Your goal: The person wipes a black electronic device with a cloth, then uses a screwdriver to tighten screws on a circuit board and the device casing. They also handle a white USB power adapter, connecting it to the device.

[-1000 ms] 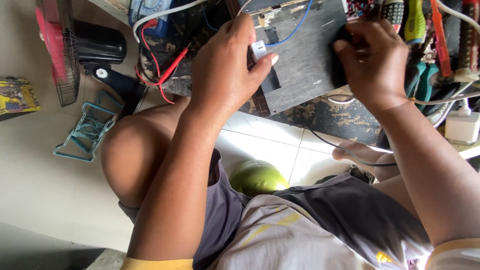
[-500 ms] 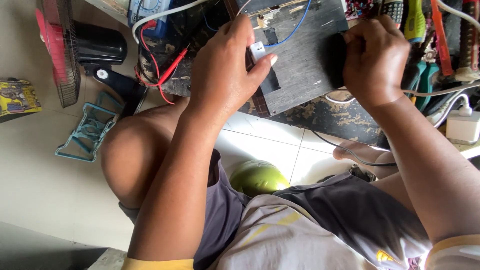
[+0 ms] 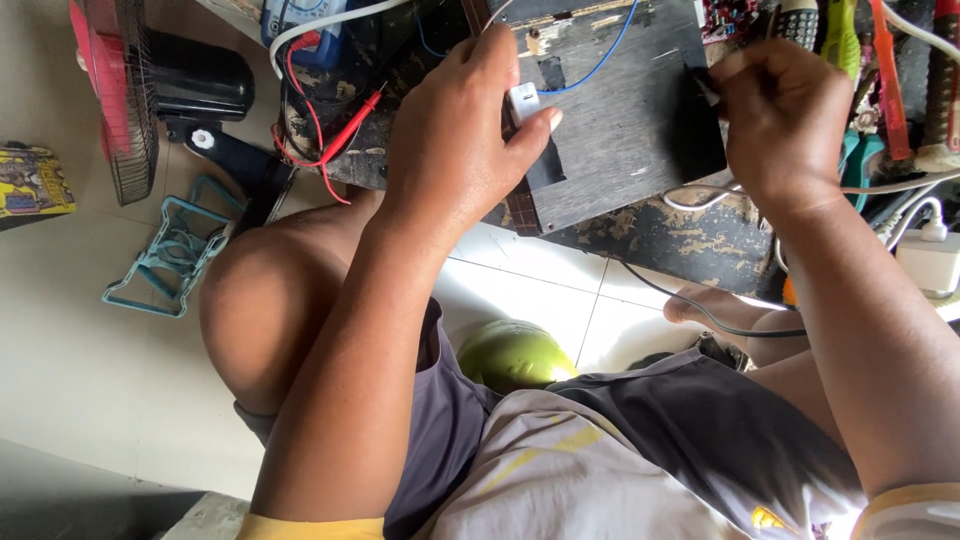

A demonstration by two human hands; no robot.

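The person sits on a tiled floor with a dark board held up against a worn bench edge. The left hand lies over the board's left side, fingers curled over its far edge, and the thumb presses a small white part against the surface; a blue wire runs from that part across the board. The right hand is closed at the board's right edge, fingertips pinched together on something small and dark, though what it is cannot be told. To do this well, the left thumb should hold the white part flat so it does not twist on its wire, while the right hand works with small movements and keeps the board from tipping off the bench. The red probe leads lie loose just left of the left wrist and could snag, so they are best kept away from the elbow. A fan stands at far left, a blue frame on the floor near it, and tool handles crowd the far right.
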